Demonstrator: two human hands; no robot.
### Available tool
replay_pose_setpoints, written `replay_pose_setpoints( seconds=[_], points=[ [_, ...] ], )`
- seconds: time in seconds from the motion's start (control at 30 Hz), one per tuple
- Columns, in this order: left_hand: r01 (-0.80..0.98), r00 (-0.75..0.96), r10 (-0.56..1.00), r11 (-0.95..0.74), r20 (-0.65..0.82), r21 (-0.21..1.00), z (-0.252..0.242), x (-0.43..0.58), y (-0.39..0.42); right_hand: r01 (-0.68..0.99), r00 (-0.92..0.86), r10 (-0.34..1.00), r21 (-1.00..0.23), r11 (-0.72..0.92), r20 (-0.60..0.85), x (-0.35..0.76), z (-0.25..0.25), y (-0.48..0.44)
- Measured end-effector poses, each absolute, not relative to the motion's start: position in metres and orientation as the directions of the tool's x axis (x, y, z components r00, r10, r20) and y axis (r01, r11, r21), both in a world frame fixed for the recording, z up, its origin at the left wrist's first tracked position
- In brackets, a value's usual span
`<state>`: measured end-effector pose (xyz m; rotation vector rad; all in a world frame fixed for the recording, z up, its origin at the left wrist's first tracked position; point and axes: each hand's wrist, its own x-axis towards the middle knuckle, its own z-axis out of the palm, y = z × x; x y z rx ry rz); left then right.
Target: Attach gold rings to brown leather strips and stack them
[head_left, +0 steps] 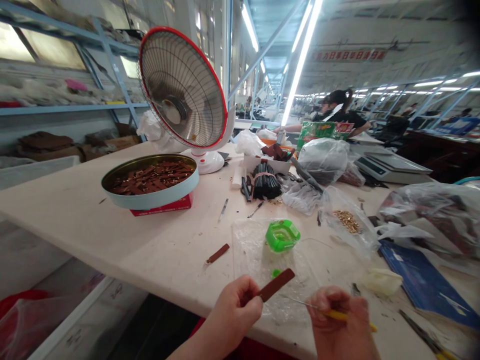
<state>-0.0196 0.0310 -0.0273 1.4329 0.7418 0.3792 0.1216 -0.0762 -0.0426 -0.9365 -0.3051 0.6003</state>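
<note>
My left hand (pixel 240 302) pinches one end of a brown leather strap (pixel 278 284), which points up and to the right. In my right hand (pixel 339 317) is a yellow-handled awl (pixel 336 315), its thin metal shaft reaching left toward the strap without visibly touching it. Beyond my hands stands a green plastic container (pixel 283 236) on a clear plastic sheet (pixel 249 245). A small green cap (pixel 276 273) lies just behind the strap. Left of the sheet rests another brown strap (pixel 218 254) with a metal ring at one end.
A round tin (pixel 150 200) of brown straps sits on a red box (pixel 165 206), before a red-rimmed fan heater (pixel 183 87). To the right are a bag of gold-coloured hardware (pixel 347 221), a blue folder (pixel 427 282) and pliers (pixel 420 330). A person (pixel 343 115) works farther back.
</note>
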Motion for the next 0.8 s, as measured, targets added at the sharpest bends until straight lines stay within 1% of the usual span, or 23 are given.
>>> replay_pose_setpoints(
  seconds=[0.03, 0.07, 0.1, 0.13, 0.2, 0.27, 0.3, 0.37, 0.53, 0.6, 0.7, 0.8],
  points=[
    [0.203, 0.719, 0.656, 0.119, -0.231, 0.972, -0.027, -0.021, 0.032, -0.263, 0.837, 0.546, -0.862, 0.433, 0.019, 0.123, -0.041, -0.079],
    [0.21, 0.719, 0.656, 0.112, -0.231, 0.971, -0.027, -0.023, 0.033, -0.159, 0.87, 0.49, -0.912, 0.377, 0.052, 0.122, -0.039, -0.08],
    [0.211, 0.724, 0.651, 0.108, -0.23, 0.972, -0.026, -0.024, 0.034, -0.057, 0.885, 0.459, -0.957, 0.286, 0.085, 0.119, -0.038, -0.081],
    [0.21, 0.732, 0.642, 0.103, -0.226, 0.972, -0.025, -0.024, 0.034, 0.028, 0.875, 0.471, -0.983, 0.184, 0.113, 0.114, -0.038, -0.08],
    [0.226, 0.745, 0.631, 0.069, -0.218, 0.972, -0.023, -0.024, 0.033, 0.131, 0.791, 0.601, -0.991, 0.02, 0.117, 0.101, -0.038, -0.074],
    [0.26, 0.747, 0.629, 0.023, -0.216, 0.965, -0.021, -0.023, 0.033, 0.181, 0.678, 0.728, -0.983, -0.039, 0.096, 0.09, -0.039, -0.065],
    [0.276, 0.744, 0.63, 0.014, -0.222, 0.961, -0.021, -0.022, 0.034, 0.196, 0.638, 0.765, -0.979, -0.05, 0.089, 0.087, -0.041, -0.06],
    [0.283, 0.737, 0.632, 0.036, -0.241, 0.959, -0.023, -0.023, 0.036, 0.199, 0.612, 0.788, -0.978, -0.068, 0.07, 0.086, -0.044, -0.052],
    [0.234, 0.74, 0.625, 0.109, -0.249, 0.966, -0.033, -0.027, 0.046, 0.037, 0.586, 0.81, -0.998, -0.054, -0.022, 0.092, -0.051, -0.038],
    [0.234, 0.71, 0.657, 0.12, -0.254, 0.965, -0.038, -0.025, 0.047, 0.031, 0.574, 0.818, -0.998, -0.058, -0.03, 0.089, -0.055, -0.034],
    [0.239, 0.671, 0.703, 0.092, -0.233, 0.967, -0.043, -0.021, 0.044, 0.047, 0.591, 0.806, -0.996, -0.069, -0.028, 0.081, -0.064, -0.027],
    [0.289, 0.654, 0.725, 0.024, -0.216, 0.957, -0.047, -0.021, 0.049, 0.04, 0.594, 0.803, -0.997, -0.073, -0.035, 0.076, -0.076, -0.016]
  ],
)
